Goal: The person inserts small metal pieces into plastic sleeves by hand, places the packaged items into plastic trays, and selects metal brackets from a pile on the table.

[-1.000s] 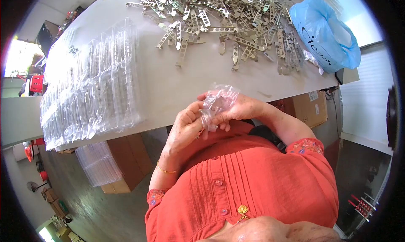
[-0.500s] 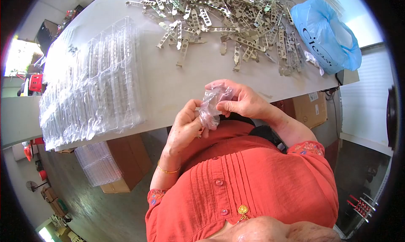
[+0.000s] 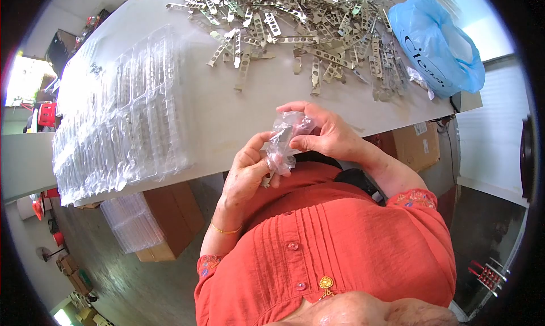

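A crumpled clear plastic bag (image 3: pixel 282 147) is held between my two hands, just off the table's front edge. My left hand (image 3: pixel 245 166) is closed on the bag's lower part. A small metallic end (image 3: pixel 267 180) shows under its fingers, perhaps part of a metal bracket; the rest is hidden. On the other side, my right hand (image 3: pixel 329 134) grips the upper part of the bag between thumb and curled fingers. Beyond both hands, a heap of perforated metal brackets (image 3: pixel 315 39) lies spread over the table (image 3: pixel 218 113).
Left on the table stands a clear plastic tray (image 3: pixel 184 107) filled with rows of wrapped pieces. A blue plastic bag (image 3: pixel 434 45) sits at the right end. Below the table are a cardboard box (image 3: pixel 176 212) with clear trays (image 3: pixel 131 221) and another box (image 3: pixel 417 147) at right.
The plastic bag has shifted slightly and bunches differently between my hands. More of the metallic end shows below my left fingers. Both hands stay in nearly the same place.
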Demonstrator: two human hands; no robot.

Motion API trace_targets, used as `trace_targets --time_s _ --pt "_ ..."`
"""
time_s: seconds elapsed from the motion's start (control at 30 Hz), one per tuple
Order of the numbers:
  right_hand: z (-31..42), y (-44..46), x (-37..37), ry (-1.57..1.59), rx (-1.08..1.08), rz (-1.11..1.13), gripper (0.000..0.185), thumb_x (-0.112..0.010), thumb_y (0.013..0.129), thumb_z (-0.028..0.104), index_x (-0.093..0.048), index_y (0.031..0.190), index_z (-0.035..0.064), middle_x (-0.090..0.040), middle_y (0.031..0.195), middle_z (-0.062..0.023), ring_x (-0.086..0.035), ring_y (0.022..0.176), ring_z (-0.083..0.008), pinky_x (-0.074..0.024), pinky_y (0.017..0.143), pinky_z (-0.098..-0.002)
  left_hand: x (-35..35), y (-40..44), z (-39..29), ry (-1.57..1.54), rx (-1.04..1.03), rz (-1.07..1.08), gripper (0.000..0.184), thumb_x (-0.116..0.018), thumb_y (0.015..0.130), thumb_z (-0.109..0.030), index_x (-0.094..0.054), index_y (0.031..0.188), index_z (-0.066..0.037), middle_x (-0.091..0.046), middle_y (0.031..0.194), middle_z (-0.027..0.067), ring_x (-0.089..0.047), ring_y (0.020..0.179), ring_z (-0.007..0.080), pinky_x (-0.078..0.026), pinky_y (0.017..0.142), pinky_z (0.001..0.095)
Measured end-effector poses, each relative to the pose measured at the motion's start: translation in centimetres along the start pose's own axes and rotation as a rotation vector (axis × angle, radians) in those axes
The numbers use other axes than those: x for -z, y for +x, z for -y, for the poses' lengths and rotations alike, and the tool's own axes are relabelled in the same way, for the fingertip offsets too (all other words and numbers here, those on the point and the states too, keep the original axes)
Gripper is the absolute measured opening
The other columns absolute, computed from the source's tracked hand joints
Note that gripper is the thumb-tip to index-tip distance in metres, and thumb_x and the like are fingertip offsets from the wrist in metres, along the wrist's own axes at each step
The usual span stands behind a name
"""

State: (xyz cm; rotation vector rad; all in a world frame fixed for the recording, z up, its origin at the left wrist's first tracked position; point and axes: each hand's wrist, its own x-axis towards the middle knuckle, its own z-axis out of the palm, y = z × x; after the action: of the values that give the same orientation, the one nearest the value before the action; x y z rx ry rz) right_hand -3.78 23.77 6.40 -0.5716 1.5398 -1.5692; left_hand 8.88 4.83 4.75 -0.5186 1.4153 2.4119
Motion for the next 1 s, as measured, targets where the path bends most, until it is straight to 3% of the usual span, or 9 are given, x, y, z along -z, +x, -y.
trace_targets --time_s 0.07,0.13,0.33,0.4,0.57,0.63,0.8,0.9,1.0 --pt "-0.4 0.2 0.0 -0.030 0.043 0.002 0.054 -0.071 0.091 0.004 -0.050 0.140 0.0076 -0.065 0.108 -0.0010 -0.059 0.097 -0.0068 -0.0514 0.086 -0.0244 0.0 0.0 0.1 -0.001 -0.005 -0.016 0.037 -0.064 0.094 -0.006 -0.053 0.129 -0.005 -0.070 0.075 0.0100 -0.059 0.050 0.0115 -0.042 0.047 0.0198" --pt "-1.4 0.5 0.1 -0.059 0.086 0.010 0.054 -0.072 0.091 0.004 -0.050 0.140 0.0069 -0.065 0.110 -0.0012 -0.059 0.096 -0.0060 -0.0522 0.087 -0.0251 0.1 0.0 0.2 0.039 0.001 -0.004 0.028 -0.055 0.095 -0.002 -0.054 0.122 -0.008 -0.070 0.079 0.0076 -0.056 0.055 0.0077 -0.039 0.050 0.0208" --pt "-1.9 0.4 0.0 0.082 0.012 0.065 0.043 -0.070 0.093 0.006 -0.054 0.133 0.0048 -0.065 0.114 -0.0023 -0.060 0.094 -0.0074 -0.0528 0.082 -0.0253 -0.1 0.0 0.7 0.074 -0.041 -0.024 0.029 -0.050 0.095 0.002 -0.054 0.122 -0.010 -0.069 0.081 0.0066 -0.056 0.056 0.0068 -0.039 0.052 0.0204" --pt "-1.8 0.3 -0.2 0.172 0.021 0.004 0.037 -0.069 0.094 0.006 -0.057 0.129 0.0050 -0.066 0.107 -0.0008 -0.060 0.092 -0.0064 -0.0519 0.081 -0.0244 -0.4 -0.1 0.6 0.080 -0.036 -0.039 0.030 -0.050 0.095 0.002 -0.054 0.123 -0.009 -0.069 0.081 0.0067 -0.056 0.057 0.0067 -0.039 0.052 0.0203" --pt "-2.0 0.2 -0.4 0.188 0.069 -0.033 0.042 -0.068 0.094 0.004 -0.055 0.133 0.0055 -0.065 0.110 -0.0021 -0.061 0.090 -0.0069 -0.0529 0.078 -0.0244 -0.2 -0.3 0.6 0.025 -0.044 -0.049 0.034 -0.050 0.094 0.003 -0.053 0.126 -0.008 -0.069 0.083 0.0070 -0.055 0.058 0.0067 -0.038 0.053 0.0204" --pt "-1.9 0.1 -0.5 0.174 0.080 -0.047 0.045 -0.069 0.093 0.004 -0.054 0.135 0.0057 -0.065 0.113 -0.0028 -0.061 0.091 -0.0074 -0.0533 0.078 -0.0248 0.0 -0.1 0.6 0.032 -0.042 -0.024 0.037 -0.059 0.095 -0.002 -0.050 0.131 -0.008 -0.071 0.085 0.0131 -0.060 0.056 0.0109 -0.040 0.047 0.0193" --pt "-1.9 0.5 -0.9 0.244 0.100 0.011 0.060 -0.068 0.093 0.001 -0.040 0.146 0.0065 -0.054 0.134 -0.0090 -0.060 0.103 -0.0113 -0.0539 0.087 -0.0266 -0.6 -0.1 0.5 -0.033 -0.060 -0.030 0.044 -0.059 0.095 -0.001 -0.048 0.137 -0.008 -0.072 0.087 0.0141 -0.060 0.056 0.0110 -0.040 0.047 0.0192" --pt "-1.7 0.7 -0.7 0.272 0.061 0.061 0.066 -0.070 0.092 0.003 -0.036 0.149 0.0052 -0.051 0.137 -0.0108 -0.058 0.116 -0.0147 -0.0521 0.094 -0.0277 -1.3 -0.3 0.1 -0.069 -0.058 -0.042 0.039 -0.058 0.096 -0.002 -0.050 0.134 -0.006 -0.072 0.090 0.0141 -0.061 0.057 0.0112 -0.041 0.048 0.0193" --pt "-1.4 0.7 -0.3 0.231 -0.005 0.092 0.067 -0.073 0.090 0.005 -0.038 0.147 0.0052 -0.052 0.134 -0.0104 -0.057 0.117 -0.0154 -0.0497 0.099 -0.0290 -0.6 -0.3 0.4 -0.045 -0.052 -0.028 0.030 -0.058 0.096 -0.003 -0.054 0.126 -0.003 -0.072 0.093 0.0137 -0.063 0.062 0.0113 -0.044 0.049 0.0194"
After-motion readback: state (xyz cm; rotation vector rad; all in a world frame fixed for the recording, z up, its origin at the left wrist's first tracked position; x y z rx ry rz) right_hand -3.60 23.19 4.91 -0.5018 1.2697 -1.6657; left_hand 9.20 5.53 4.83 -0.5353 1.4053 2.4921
